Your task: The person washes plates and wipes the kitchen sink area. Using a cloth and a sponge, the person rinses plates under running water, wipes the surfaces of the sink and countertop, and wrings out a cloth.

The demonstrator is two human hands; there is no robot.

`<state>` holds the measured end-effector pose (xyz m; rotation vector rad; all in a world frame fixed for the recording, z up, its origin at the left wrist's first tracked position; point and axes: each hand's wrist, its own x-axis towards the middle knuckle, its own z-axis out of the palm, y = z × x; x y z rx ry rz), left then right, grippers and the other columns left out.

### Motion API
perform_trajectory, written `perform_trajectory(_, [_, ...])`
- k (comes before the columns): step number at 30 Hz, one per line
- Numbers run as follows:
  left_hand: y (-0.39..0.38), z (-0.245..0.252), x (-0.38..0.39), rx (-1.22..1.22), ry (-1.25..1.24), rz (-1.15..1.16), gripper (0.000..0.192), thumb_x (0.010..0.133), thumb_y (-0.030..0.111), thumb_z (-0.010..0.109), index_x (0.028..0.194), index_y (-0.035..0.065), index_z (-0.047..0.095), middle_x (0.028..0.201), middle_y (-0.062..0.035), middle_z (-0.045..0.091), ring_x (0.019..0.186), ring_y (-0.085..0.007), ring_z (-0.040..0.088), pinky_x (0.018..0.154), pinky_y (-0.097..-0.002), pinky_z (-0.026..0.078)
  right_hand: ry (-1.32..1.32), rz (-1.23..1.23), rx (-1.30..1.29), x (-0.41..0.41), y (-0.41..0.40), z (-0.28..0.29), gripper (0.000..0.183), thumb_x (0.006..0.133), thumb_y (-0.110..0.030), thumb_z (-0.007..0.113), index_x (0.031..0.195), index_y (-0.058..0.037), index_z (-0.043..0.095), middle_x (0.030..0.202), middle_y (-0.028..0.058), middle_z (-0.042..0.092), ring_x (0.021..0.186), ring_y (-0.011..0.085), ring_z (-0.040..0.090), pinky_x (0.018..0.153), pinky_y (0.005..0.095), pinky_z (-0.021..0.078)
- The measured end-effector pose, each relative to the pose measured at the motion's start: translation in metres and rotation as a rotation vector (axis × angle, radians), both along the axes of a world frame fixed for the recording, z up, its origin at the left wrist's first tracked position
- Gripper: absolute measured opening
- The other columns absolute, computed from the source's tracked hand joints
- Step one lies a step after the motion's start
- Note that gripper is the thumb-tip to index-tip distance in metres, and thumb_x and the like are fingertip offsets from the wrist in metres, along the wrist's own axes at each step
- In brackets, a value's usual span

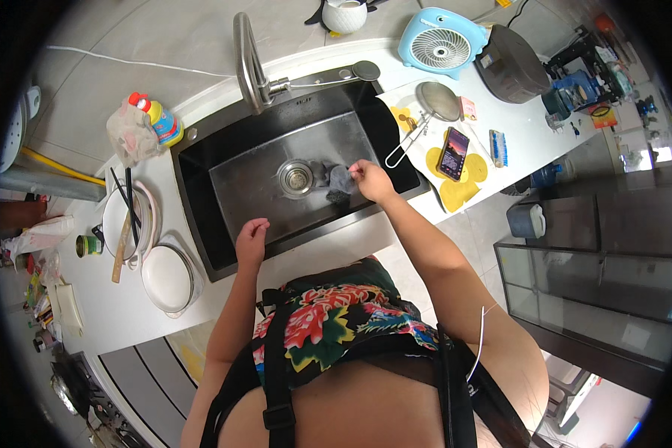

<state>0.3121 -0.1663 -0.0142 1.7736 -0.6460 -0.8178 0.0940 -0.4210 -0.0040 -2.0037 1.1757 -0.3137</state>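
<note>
In the head view, a black sink (235, 201) with a round drain strainer (296, 178) lies before me. My right hand (372, 180) reaches over its right side, with thumb and fingertips pinched on the edge of a grey cloth (341, 180). This cloth hangs or lies in the basin; how far it is lifted cannot be told. Beside it, darker wet grey fabric (320, 172) lies bunched near the drain. My left hand (252, 241) hovers over the sink's near left part, fingers curled together, nothing visible in them.
A steel faucet (249, 67) arches over the back edge. To the right are a mesh strainer (439, 101), a phone (453, 153), a brush (498, 148) and a blue fan (442, 42). Leftward stand a yellow bottle (165, 123), chopsticks (130, 196) across a pot, and white plates (167, 279).
</note>
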Motion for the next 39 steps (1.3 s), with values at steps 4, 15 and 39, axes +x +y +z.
perform_trajectory(4, [-0.019,0.006,-0.005,-0.03,-0.009,-0.074,0.017,0.086,0.009,0.052,0.098,0.0003,0.06,0.092,-0.0062,0.064,0.087,-0.0126,0.059,0.079,-0.0239,0.044,0.304,0.275,-0.07,-0.011,0.003,-0.011,0.012,0.081,-0.015,0.054,0.088,-0.0069,0.059,0.091,0.0143,0.063,0.088,0.0321,0.059,0.077,0.0378,0.0458])
perform_trajectory(15, [-0.034,0.015,-0.013,0.008,-0.039,-0.185,0.019,0.085,0.013,0.054,0.098,0.0019,0.061,0.09,-0.0052,0.065,0.083,-0.0122,0.059,0.077,-0.0237,0.044,-0.526,-0.351,0.756,-0.023,0.015,-0.005,0.005,0.083,-0.01,0.055,0.082,-0.0147,0.056,0.072,-0.0056,0.052,0.06,0.0053,0.045,0.05,0.0229,0.0367])
perform_trajectory(39, [-0.033,0.005,0.041,0.374,-0.127,0.108,0.041,0.074,0.022,0.064,0.11,0.0041,0.055,0.097,-0.0157,0.061,0.089,-0.0272,0.059,0.077,-0.0331,0.044,0.522,0.404,0.237,0.029,-0.018,-0.126,0.052,0.071,-0.029,0.071,0.115,-0.0091,0.053,0.107,0.0157,0.059,0.102,0.0293,0.056,0.086,0.0378,0.045])
